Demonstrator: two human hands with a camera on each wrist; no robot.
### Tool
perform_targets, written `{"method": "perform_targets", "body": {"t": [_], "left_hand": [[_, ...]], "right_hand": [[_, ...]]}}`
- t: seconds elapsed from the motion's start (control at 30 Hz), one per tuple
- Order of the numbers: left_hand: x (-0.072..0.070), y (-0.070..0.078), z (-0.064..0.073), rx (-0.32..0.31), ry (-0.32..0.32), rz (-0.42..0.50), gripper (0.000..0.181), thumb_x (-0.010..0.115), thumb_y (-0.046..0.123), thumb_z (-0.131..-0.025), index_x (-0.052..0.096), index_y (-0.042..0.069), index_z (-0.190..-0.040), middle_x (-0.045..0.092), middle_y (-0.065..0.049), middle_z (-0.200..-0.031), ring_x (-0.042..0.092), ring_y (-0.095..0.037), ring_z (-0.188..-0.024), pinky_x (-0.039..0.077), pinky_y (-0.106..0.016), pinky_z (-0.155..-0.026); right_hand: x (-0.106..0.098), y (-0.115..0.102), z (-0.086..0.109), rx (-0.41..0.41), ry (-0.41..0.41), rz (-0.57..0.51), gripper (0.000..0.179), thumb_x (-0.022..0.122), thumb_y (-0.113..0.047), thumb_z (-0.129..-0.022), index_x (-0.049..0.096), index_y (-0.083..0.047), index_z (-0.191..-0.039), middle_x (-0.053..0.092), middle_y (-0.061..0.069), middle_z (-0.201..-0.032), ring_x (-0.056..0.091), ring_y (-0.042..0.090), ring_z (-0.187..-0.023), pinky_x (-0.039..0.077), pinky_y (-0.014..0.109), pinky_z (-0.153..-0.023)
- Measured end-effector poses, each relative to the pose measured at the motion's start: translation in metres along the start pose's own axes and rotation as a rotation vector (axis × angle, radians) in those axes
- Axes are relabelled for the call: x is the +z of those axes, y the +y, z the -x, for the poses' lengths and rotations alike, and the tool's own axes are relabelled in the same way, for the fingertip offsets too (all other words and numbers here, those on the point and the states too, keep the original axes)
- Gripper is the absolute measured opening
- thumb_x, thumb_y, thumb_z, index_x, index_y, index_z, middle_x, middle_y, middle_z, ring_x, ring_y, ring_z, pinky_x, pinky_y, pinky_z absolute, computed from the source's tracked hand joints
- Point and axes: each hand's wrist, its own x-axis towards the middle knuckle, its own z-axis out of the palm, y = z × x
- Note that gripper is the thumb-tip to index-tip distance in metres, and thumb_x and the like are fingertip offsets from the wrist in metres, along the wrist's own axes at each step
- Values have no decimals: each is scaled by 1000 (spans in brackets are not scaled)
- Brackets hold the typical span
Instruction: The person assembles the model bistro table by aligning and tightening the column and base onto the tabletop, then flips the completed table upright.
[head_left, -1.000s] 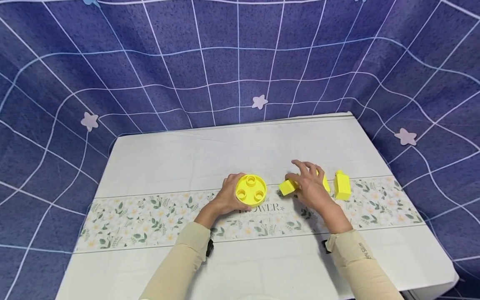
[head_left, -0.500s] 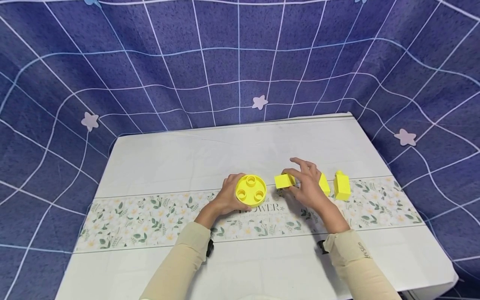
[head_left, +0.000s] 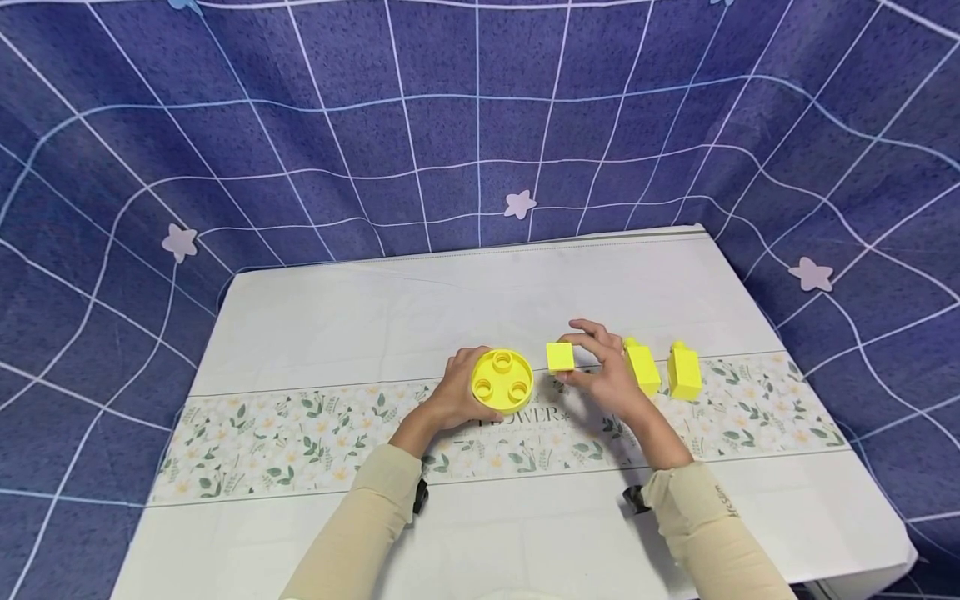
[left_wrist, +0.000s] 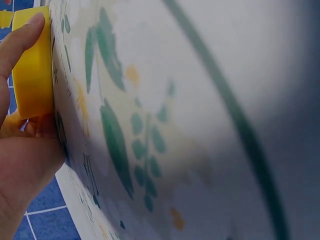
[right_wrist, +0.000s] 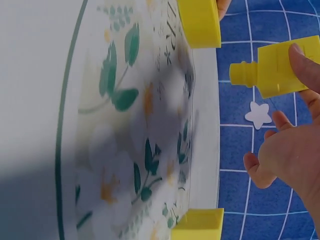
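My left hand (head_left: pixel 456 392) grips a round yellow base (head_left: pixel 502 382) on the table, its thumb (left_wrist: pixel 25 37) against the near side. Three ringed sockets show in the base's top. My right hand (head_left: pixel 611 377) pinches a yellow block (head_left: pixel 560 357) between thumb and fingers, just right of the base. In the right wrist view this block (right_wrist: pixel 280 70) hangs above the table with its narrow round peg pointing down; it is apart from the base (right_wrist: pixel 202 25). The other right fingers are spread away from it.
Two more yellow blocks with pegs, a nearer one (head_left: pixel 642 367) and a farther one (head_left: pixel 685 372), lie right of my right hand. White cloth with a floral band covers the table (head_left: pixel 315 333). A blue grid-patterned curtain (head_left: pixel 450 133) surrounds the back and sides.
My right hand has lifted the yellow block, moved it left toward the round base and turned it peg-down. The left hand and the base have stayed put.
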Motion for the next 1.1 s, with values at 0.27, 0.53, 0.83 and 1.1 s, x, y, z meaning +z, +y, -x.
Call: {"method": "perform_targets", "body": {"t": [0.27, 0.53, 0.83, 1.1], "left_hand": [[1, 0, 0, -5, 6, -10, 114, 94, 30, -52, 33, 24, -148, 37, 0, -139, 32, -18, -122, 31, -43, -106], [0, 0, 0, 1, 12, -1, 114, 94, 29, -51, 34, 24, -147, 38, -1, -138, 32, -19, -121, 32, -44, -105], [0, 0, 0, 9, 4, 3, 112, 94, 28, -52, 35, 23, -147, 37, 0, -139, 31, -18, -122, 30, -42, -106], [0, -1, 0, 27, 2, 7, 113, 94, 28, -52, 34, 20, -148, 38, -2, -139, 32, -20, -122, 32, -45, -104]], "right_hand": [[6, -1, 2, 45, -25, -167, 42, 79, -7, -78, 65, -10, -117, 36, 5, -148, 16, 26, -133, 16, 64, -105], [17, -1, 3, 56, -36, -169, 47, 78, -5, -78, 63, -7, -122, 36, 7, -148, 17, 29, -133, 18, 63, -105], [29, -7, 4, 91, -77, -189, 46, 77, -8, -79, 64, -8, -123, 36, 6, -148, 16, 29, -134, 17, 62, -107], [36, -12, 5, 90, -86, -187, 44, 78, -11, -79, 65, -12, -122, 40, 2, -145, 20, 26, -132, 19, 61, -106]]}}
